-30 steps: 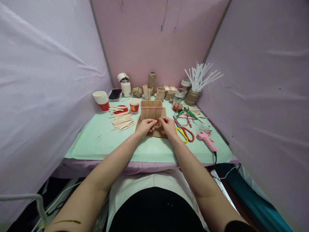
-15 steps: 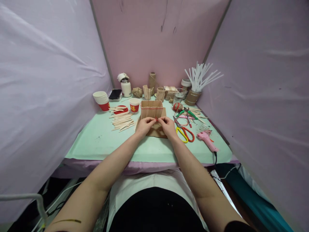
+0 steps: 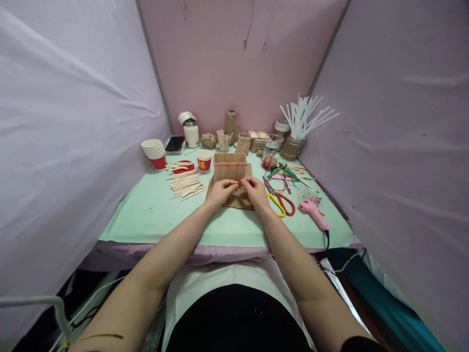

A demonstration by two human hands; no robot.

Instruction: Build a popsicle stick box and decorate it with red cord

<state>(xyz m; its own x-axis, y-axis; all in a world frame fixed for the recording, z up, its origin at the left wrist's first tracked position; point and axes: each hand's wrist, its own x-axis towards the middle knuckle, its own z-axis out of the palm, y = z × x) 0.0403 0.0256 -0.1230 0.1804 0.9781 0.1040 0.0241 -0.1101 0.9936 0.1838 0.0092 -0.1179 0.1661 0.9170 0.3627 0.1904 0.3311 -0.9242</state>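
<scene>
Both of my hands meet in front of a small box of wooden sticks (image 3: pixel 230 168) with red string along its upper edge. A bit of red string (image 3: pixel 239 183) shows between the fingertips. My left hand (image 3: pixel 221 190) pinches it from the left, thumb and forefinger together. My right hand (image 3: pixel 254 191) pinches it from the right. Under the hands lies a piece of brown cardboard (image 3: pixel 240 201), partly hidden by them. The box stands upright at the cardboard's back part.
Scissors (image 3: pixel 280 200), green-handled pliers (image 3: pixel 291 173) and a pink glue gun (image 3: pixel 315 214) lie to the right. On the left are loose sticks (image 3: pixel 186 185), a paper cup (image 3: pixel 204 160) and stacked cups (image 3: pixel 154 152). Jars and a holder of white sticks (image 3: pixel 293 146) line the back.
The fingertips have shifted slightly, with my left fingers a little further right. The red string between them now looks shorter and flatter.
</scene>
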